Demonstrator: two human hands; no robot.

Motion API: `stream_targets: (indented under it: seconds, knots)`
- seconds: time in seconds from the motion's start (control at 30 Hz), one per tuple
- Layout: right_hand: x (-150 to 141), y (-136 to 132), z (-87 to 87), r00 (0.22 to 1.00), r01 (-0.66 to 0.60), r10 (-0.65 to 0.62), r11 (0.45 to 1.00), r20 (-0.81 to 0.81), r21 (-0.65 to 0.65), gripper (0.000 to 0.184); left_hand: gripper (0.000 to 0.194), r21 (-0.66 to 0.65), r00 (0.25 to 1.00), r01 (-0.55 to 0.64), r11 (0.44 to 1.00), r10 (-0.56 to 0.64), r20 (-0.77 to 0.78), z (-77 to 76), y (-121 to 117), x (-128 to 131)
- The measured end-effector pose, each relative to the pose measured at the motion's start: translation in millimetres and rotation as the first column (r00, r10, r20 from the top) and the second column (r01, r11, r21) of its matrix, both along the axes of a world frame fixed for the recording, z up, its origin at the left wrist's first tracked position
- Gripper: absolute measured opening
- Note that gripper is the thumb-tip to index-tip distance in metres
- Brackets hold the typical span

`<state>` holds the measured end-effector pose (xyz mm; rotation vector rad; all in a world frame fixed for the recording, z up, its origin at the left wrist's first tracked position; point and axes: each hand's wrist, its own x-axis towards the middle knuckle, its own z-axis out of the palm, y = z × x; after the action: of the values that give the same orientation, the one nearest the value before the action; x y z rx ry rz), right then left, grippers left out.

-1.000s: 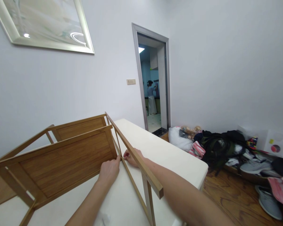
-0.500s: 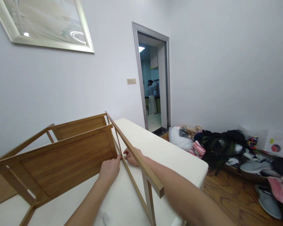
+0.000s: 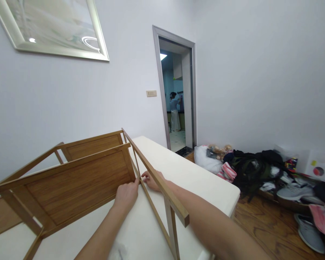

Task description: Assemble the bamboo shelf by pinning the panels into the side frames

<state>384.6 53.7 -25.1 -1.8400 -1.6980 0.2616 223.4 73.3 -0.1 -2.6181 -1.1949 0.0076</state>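
Note:
A brown wooden shelf unit (image 3: 78,186) with flat panels and slim side rails lies on its side on a white table (image 3: 203,178). At the joint where the nearer panel meets the end frame, my left hand (image 3: 126,193) is closed against the wood, its thumb or fingertip pressed at the corner. My right hand (image 3: 152,180) reaches behind the sloping rail (image 3: 162,189) to the outer side of that joint. Its fingers are bent and pinched together close to the thin crossbar (image 3: 146,191). Whatever lies between those fingertips is too small or hidden to make out.
Right of the table, bags, clothes and a backpack (image 3: 249,169) are heaped by the wall, with grey shoes (image 3: 310,231) on the wooden floor (image 3: 260,225). A doorway (image 3: 191,97) opens at the back, where a person (image 3: 174,112) stands in another room.
Hardly anything differs. The view has shifted very slightly, and both hands stay at the same joint of the shelf unit.

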Motion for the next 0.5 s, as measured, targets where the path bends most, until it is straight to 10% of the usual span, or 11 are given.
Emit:
stream_targets:
  seconds: [0.5]
  knots:
    - [0.4, 0.9, -2.9, 0.998, -0.004, 0.002, 1.000, 0.055, 0.026, 0.017, 0.045, -0.009, 1.000, -0.006, 1.000, 0.006, 0.006, 0.5, 0.0, 0.8]
